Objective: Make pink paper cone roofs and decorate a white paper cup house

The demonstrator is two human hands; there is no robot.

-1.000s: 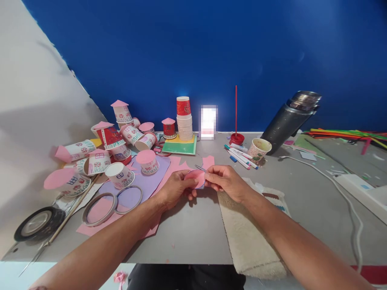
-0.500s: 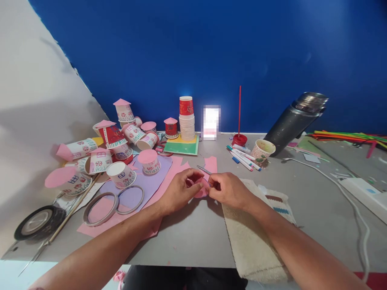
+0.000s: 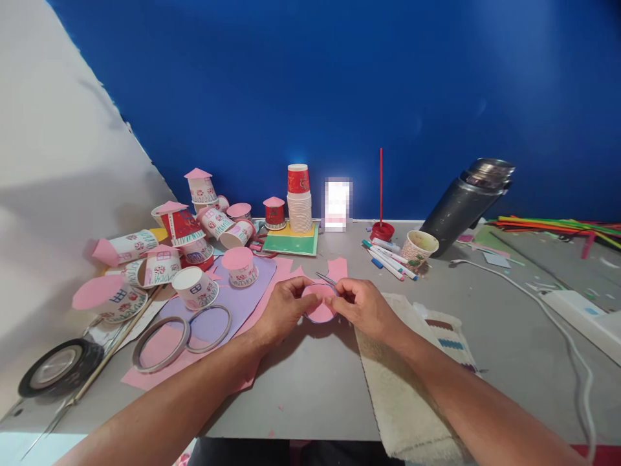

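Both hands are partly closed in a pinch, and neither is clenched into a fist. The left hand [image 3: 285,305] grips the left side of a pink paper disc [image 3: 321,310], its thumb lying over the face and its index finger curved along the top edge. The right hand [image 3: 363,307] pinches the disc's right edge between thumb and bent fingers. A thin metal tool [image 3: 324,278] sticks out beside the right hand's fingers, its point toward the upper left; how that hand bears it cannot be told. The disc is to the right of the purple sheet [image 3: 264,275], above the grey table [image 3: 301,388], its face turned up to the camera and a dark line showing along its rim.

Half a second ago the left hand covered much of the disc; now most of its round face shows, with the two thumbs nearer each other across it.

Both forearms reach in from the lower corners and converge on the disc, wrists low and backs of the hands upward. The left forearm passes just below the purple sheet, near two grey rings [image 3: 186,333] that overlap its lower edge. The right forearm crosses over a cream cloth [image 3: 395,388], well to the right of the purple sheet
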